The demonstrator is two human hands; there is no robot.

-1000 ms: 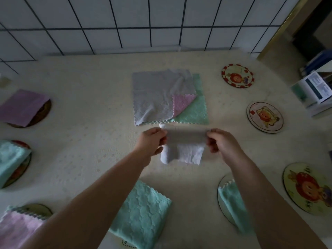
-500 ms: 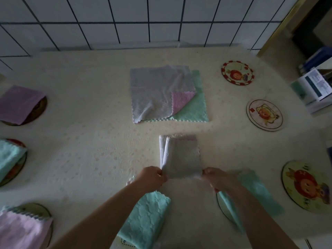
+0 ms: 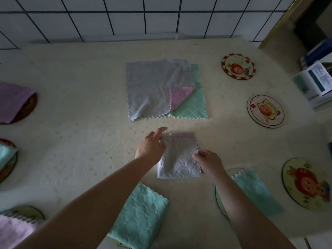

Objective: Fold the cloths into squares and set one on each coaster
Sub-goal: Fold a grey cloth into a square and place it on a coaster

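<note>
A folded white cloth (image 3: 179,159) with a pink edge lies on the table in front of me. My left hand (image 3: 151,145) rests at its upper left corner, fingers fairly straight. My right hand (image 3: 208,159) pinches its right edge. A stack of unfolded cloths (image 3: 154,88), grey over pink over green, lies beyond. Three bare cartoon coasters sit on the right: a red-rimmed coaster (image 3: 238,66), a cream coaster (image 3: 265,110) and a yellow coaster (image 3: 307,183). A folded green cloth (image 3: 256,191) covers the coaster under my right forearm.
Another folded green cloth (image 3: 142,216) lies by the near edge. On the left, coasters carry a purple cloth (image 3: 12,101), a green cloth (image 3: 5,155) and a pink cloth (image 3: 14,230). A box (image 3: 316,81) stands at the far right. A tiled wall backs the table.
The white cloth was held up in the air, then laid on the table. My hands moved from its near corners up to its left corner and right edge.
</note>
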